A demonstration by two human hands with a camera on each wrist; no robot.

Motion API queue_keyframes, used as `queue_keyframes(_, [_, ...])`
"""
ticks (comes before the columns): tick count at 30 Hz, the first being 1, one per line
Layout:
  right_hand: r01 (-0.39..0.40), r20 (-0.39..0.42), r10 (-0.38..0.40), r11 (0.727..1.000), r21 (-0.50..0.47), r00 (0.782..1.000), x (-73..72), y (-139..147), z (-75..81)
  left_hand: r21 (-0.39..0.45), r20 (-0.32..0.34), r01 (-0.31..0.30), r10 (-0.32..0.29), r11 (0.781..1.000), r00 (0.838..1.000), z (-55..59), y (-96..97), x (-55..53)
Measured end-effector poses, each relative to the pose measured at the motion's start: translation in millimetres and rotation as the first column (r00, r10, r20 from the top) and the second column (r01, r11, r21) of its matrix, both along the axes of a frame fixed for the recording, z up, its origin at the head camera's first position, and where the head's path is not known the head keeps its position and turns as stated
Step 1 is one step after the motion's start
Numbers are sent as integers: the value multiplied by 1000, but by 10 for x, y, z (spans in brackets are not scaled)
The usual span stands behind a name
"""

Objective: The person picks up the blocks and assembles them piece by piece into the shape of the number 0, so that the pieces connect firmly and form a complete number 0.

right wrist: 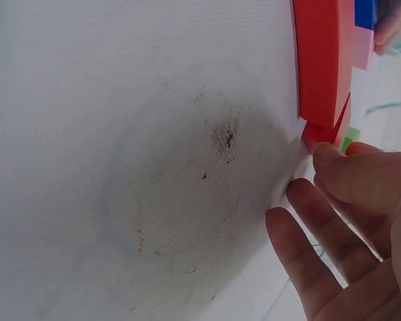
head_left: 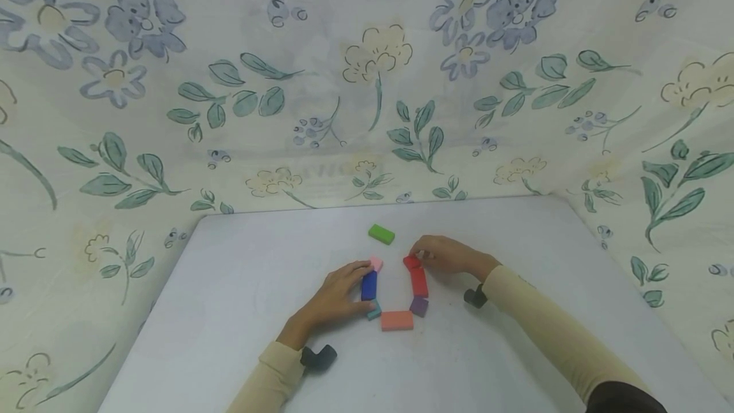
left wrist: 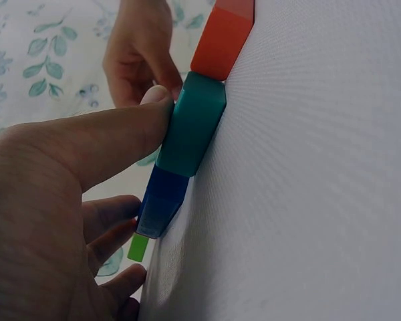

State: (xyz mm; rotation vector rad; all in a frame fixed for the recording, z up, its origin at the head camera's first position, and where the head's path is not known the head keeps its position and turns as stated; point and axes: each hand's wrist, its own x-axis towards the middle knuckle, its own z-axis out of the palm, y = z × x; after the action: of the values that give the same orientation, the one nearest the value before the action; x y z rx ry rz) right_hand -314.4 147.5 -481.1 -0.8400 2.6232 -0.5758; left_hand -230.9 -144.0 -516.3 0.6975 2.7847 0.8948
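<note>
In the head view several coloured blocks form a U on the white table. My left hand (head_left: 337,295) lies along its left side, thumb against the teal block (left wrist: 192,124) and fingertips by the pink block (head_left: 375,264). Between these stands the blue block (head_left: 369,285). With thumb and index finger, my right hand (head_left: 447,255) pinches a small red block (head_left: 411,262) at the far right end. It meets the longer red block (head_left: 420,282), beyond which sits a purple block (head_left: 419,306). An orange block (head_left: 397,320) forms the near side.
A green block (head_left: 381,234) lies apart, beyond the U's far opening. Floral cloth (head_left: 367,139) rises behind the table's (head_left: 258,241) back edge and at both sides. Dark devices are strapped at both wrists.
</note>
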Motion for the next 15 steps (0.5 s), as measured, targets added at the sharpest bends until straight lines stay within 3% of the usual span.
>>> queue_keyframes(11, [85, -30, -84, 996, 38, 996, -14, 0, 42, -12, -4, 5, -5, 1000, 1000, -1, -7, -1])
queue_keyframes(15, [73, -75, -70, 997, 38, 995, -61, -15, 74, -19, -1, 8, -8, 1000, 1000, 11, -15, -2])
